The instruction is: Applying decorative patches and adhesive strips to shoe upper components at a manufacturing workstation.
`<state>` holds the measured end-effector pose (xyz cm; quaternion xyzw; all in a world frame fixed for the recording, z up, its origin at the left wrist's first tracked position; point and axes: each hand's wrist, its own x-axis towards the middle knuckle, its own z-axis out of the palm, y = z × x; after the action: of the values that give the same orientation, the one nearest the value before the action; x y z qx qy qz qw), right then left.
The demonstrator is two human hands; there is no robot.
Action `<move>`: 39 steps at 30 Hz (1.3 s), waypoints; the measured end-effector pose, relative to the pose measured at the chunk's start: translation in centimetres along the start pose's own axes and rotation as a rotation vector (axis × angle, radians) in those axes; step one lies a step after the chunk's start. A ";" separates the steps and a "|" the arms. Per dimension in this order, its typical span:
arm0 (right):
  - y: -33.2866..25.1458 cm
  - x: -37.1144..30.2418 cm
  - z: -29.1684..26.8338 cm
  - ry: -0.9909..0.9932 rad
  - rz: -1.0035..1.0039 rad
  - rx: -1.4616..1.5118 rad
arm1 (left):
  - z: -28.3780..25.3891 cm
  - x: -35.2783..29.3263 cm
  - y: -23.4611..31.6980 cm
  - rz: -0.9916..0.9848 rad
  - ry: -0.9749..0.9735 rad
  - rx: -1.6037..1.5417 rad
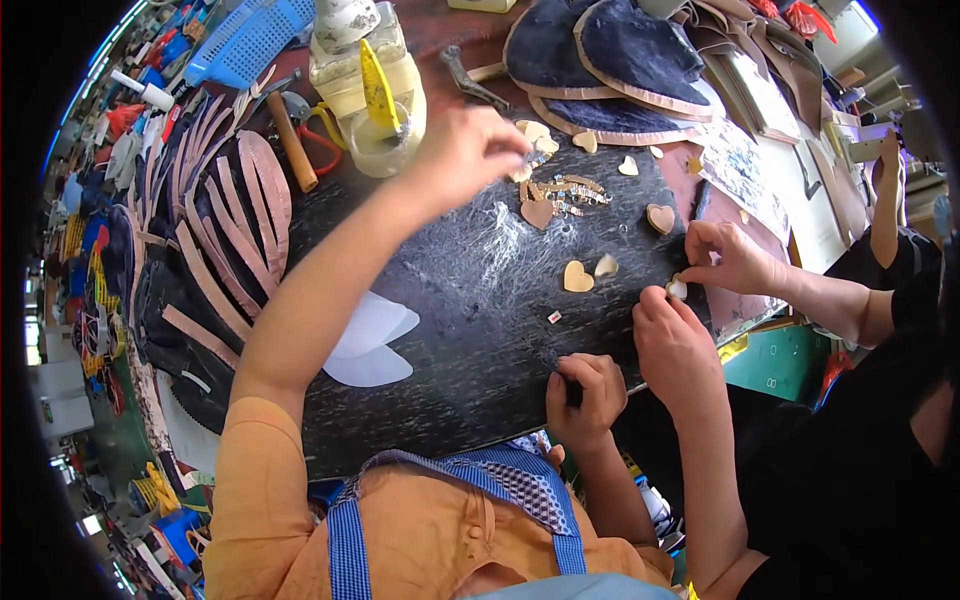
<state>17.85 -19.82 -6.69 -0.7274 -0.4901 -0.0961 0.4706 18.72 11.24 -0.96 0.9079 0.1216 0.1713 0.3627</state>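
My left hand reaches across the black work surface to a small pile of cream heart-shaped pieces. Its thumb and fingers close toward each other at the pile's edge; what lies between the tips is too small to name. Near the front edge, my right hand is curled with thumb and fingers together, and what they hold, if anything, is hidden. Ahead of it lie a tiny white-and-red piece, a tan heart and a pale curled piece. A brown heart rests beside small metal chain pieces.
A co-worker's hands pinch a small pale piece at the right. White petal-shaped sheets lie under my left forearm. Farther off are a wooden-handled hammer, a cream container, dark rounded panels and pink-edged strips.
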 end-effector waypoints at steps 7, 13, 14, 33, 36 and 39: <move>-0.3 0.1 0.0 -0.008 -0.001 0.006 | 4.0 -2.8 2.0 0.103 0.037 0.363; -0.2 0.2 0.1 -0.013 0.005 0.033 | 2.7 -3.5 2.9 -0.020 -0.063 0.057; -0.3 0.4 -0.2 -0.031 0.009 0.032 | 2.2 -3.8 3.5 -0.130 -0.112 -0.187; -3.8 3.7 1.3 -0.430 -0.039 0.013 | 0.4 -6.4 1.0 0.207 0.053 0.123; -3.3 3.5 1.5 -0.398 -0.034 0.046 | 0.8 -2.9 0.0 0.182 0.111 0.209; -2.9 3.0 1.5 -0.353 -0.020 0.100 | 1.8 -1.9 -1.3 0.195 0.107 0.296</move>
<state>16.50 -16.58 -3.99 -0.7038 -0.5764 0.0530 0.4118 17.56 10.37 -3.51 0.9485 0.0760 0.2338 0.1996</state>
